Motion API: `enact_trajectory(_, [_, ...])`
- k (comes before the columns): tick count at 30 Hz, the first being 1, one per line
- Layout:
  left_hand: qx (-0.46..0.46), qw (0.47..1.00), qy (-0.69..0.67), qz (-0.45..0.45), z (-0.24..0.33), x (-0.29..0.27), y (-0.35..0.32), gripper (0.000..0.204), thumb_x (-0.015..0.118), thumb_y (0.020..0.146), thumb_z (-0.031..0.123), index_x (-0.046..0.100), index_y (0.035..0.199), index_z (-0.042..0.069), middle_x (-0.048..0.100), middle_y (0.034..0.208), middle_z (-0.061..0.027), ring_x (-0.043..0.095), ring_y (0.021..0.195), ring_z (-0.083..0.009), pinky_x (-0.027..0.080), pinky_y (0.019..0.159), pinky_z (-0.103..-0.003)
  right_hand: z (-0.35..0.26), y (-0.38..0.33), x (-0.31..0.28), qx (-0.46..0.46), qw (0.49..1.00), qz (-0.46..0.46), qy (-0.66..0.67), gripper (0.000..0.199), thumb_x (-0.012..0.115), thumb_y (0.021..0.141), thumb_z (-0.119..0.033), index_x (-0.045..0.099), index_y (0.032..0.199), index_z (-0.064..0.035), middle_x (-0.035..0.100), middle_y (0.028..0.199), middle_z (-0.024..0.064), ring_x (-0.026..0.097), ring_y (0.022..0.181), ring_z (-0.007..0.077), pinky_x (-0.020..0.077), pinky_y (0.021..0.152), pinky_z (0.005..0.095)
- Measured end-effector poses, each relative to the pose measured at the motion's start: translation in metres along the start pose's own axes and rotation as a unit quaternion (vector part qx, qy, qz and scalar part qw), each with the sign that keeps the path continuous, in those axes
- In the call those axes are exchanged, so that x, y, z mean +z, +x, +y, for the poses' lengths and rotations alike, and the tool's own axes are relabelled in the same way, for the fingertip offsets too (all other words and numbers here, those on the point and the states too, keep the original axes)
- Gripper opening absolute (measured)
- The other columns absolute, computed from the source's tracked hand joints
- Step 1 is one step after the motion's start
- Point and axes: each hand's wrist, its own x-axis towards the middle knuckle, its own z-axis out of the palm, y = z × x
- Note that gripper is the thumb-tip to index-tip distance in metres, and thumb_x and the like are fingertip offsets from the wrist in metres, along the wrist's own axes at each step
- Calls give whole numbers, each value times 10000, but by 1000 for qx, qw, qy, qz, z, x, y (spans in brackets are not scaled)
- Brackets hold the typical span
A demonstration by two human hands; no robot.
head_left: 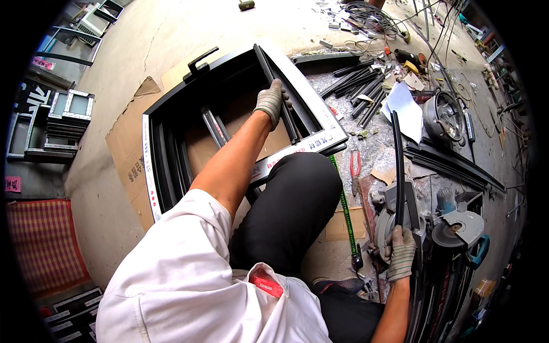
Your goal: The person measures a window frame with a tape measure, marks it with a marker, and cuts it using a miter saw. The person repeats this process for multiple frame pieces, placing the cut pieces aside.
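Disc cutter (465, 220), pliers (355, 184), tape measure (357, 260) and piled black strips (353, 81) show a workshop.

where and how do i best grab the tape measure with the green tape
By its dark case, probably from above: it sits at the near end of the green tape, which stretches away toward the frame. The right hand looks nearer, but holds a black strip.
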Motion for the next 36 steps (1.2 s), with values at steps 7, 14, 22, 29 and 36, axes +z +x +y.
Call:
enact_trajectory(7, [15, 999, 32, 20, -1, 6, 7, 449, 545, 1001, 462, 621, 943, 23, 624, 710, -81, 632, 537, -218, 539, 535, -373, 5, 4, 4, -3, 1000, -5, -30, 329, 654, 1011, -370, 542, 988, -61, 547, 681, 9, 468, 417, 77, 337, 341, 233])
enact_trajectory(14, [35, 998, 36, 44, 10, 16, -1, 368, 552, 972, 355, 598, 838, 15, 587, 619, -86, 572, 464, -217, 499, 483, -344, 8, 8, 4, 24, 999, -13, -30, 360, 639, 1025, -333, 520, 1113, -4, 556, 701, 19, 449, 430, 51, 343, 352, 208])
enact_trajectory(22, [23, 996, 82, 36, 14, 15, -2, 393, 544, 1008, 374, 619, 917, -1, 604, 672, -77, 590, 505, -189, 520, 543, -317, 12, 11, 7, 38, 997, -11, -65, 353, 626, 1027, -338, 530, 1090, -4, 603, 704, 45, 442, 426, 51, 337, 356, 209])
enact_trajectory(29, [30, 993, 109, 27, 3, 15, 6, 398, 548, 1011, 386, 600, 894, 10, 596, 658, -82, 585, 494, -201, 522, 521, -326, 10, 10, 9, 38, 997, -14, -63, 370, 632, 1024, -343, 529, 1102, 3, 605, 731, 42, 441, 437, 47, 340, 362, 207])
enact_trajectory(36, [29, 996, 82, 14, -6, 17, 10, 444, 531, 1024, 428, 604, 908, 6, 590, 644, -85, 583, 486, -208, 525, 501, -337, 11, 10, 9, 54, 995, -12, -81, 346, 617, 1022, -321, 528, 1102, 3, 604, 735, 37, 451, 439, 51, 350, 359, 215])
